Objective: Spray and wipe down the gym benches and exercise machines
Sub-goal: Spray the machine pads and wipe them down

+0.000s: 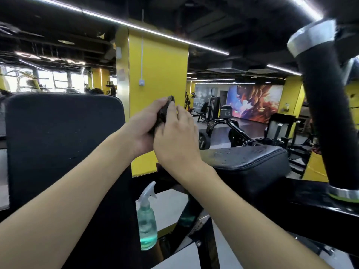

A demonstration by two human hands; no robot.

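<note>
Both hands are raised at the middle of the head view with a dark crumpled cloth (162, 115) between them. My left hand (144, 127) grips the cloth from the left, and my right hand (174, 136) has its fingers laid over the cloth from the right. Below them a clear spray bottle (146, 222) with greenish liquid and a white trigger stands upright on the machine's frame. A black upright pad (62, 144) is at the left. At the right a black seat pad (250, 162) carries droplets on its top.
A thick black foam roller (322, 117) with metal end caps slants down at the right edge, above a black frame bar (310, 199). A yellow pillar (157, 74) stands straight ahead. Further machines and a colourful wall mural (254, 101) fill the far right.
</note>
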